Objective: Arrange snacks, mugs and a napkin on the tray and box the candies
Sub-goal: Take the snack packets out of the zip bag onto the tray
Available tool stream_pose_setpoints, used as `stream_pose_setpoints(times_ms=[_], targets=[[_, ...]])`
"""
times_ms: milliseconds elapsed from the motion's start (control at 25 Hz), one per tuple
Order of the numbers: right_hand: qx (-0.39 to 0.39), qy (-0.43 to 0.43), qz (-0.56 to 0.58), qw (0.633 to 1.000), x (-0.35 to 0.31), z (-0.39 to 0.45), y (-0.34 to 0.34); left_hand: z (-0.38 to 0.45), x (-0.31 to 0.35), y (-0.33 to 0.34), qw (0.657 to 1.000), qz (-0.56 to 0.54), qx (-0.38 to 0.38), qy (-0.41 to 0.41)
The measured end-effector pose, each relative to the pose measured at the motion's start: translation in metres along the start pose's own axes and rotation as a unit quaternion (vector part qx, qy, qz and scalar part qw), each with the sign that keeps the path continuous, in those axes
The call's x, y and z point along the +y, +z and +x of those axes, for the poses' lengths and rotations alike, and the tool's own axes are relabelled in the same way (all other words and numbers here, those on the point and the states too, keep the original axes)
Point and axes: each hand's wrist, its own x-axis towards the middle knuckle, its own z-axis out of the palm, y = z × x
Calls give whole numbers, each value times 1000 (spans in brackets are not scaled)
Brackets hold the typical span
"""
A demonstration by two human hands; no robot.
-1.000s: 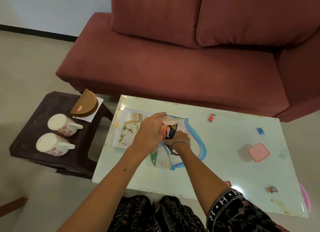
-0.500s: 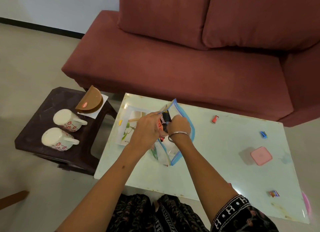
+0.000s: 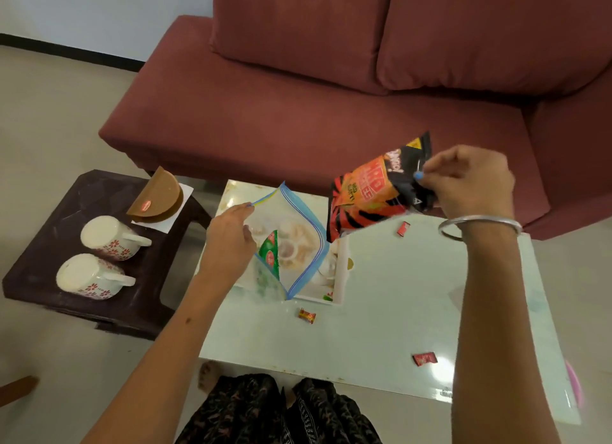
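My right hand (image 3: 470,181) holds an orange-and-black snack packet (image 3: 374,191) up in the air above the far side of the table. My left hand (image 3: 228,241) pinches the open rim of a clear zip bag (image 3: 298,241) with blue edges. A green snack packet (image 3: 271,254) is still inside the bag. The bag rests over a white tray (image 3: 341,271) on the glass table (image 3: 397,294). Wrapped candies lie loose on the table: one by the tray (image 3: 306,315), one near the front (image 3: 424,358), one at the back (image 3: 403,228).
A dark side table (image 3: 145,297) at the left carries two white floral mugs (image 3: 112,234) (image 3: 89,278), lying on their sides, and a brown half-round napkin holder (image 3: 157,195) on a white napkin. A maroon sofa (image 3: 331,95) runs behind the table.
My right hand has pulled the orange-and-black packet out of the zip bag and lifted it up to the right. My left hand still holds the bag's rim.
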Motion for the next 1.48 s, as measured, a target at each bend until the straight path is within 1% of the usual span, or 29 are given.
stream_pose_setpoints(times_ms=[80,160,320,520,600,680,760,800,840,880,920,960,1000,1040,1080,1120,1160,1200,1240,1320,1400,1480], targets=[[-14,25,-46,999,28,5,30,0,-3,2,1000,6,-5,-13],[-50,52,-106,992,60,2,78,-1,-6,5,1000,14,-7,-16],[-128,124,-114,977,131,-18,159,-3,-16,9,999,28,-12,-21],[-194,170,-104,961,199,-42,195,-9,-24,16,999,17,-17,-34],[-197,210,-98,953,214,-46,197,-11,-24,19,999,14,-29,-34],[-193,260,-99,941,221,-47,194,-14,-22,21,999,9,-40,-34],[-188,317,-133,920,215,-41,186,-17,-20,22,998,8,-49,-35],[-171,337,-153,913,204,-35,180,-18,-18,23,998,7,-54,-34],[-134,335,-153,920,186,-29,172,-19,-15,23,998,5,-60,-32],[-76,294,-111,946,164,-25,166,-20,-13,24,997,4,-67,-31],[-11,230,-18,973,137,-26,159,-21,-9,25,997,3,-76,-32],[30,155,76,985,110,-33,152,-22,-6,25,996,2,-83,-33],[15,84,121,989,84,-43,150,-23,-2,26,995,2,-89,-33],[-55,35,108,992,64,-53,153,-25,3,27,995,2,-92,-30],[-155,15,49,987,51,-63,161,-27,7,28,995,2,-93,-25],[-258,13,-35,965,44,-70,174,-28,10,28,996,2,-92,-20],[-338,31,-122,933,43,-74,188,-30,14,28,996,1,-92,-18],[-380,64,-189,903,45,-76,202,-33,17,27,995,-1,-93,-19],[-396,91,-228,885,51,-75,214,-36,20,26,995,-3,-93,-20],[-399,130,-258,870,63,-75,230,-41,23,24,996,-12,-91,-19],[-387,132,-271,871,70,-81,237,-44,23,21,996,-19,-90,-20],[-350,104,-290,885,72,-87,238,-47,20,19,996,-22,-90,-20]])
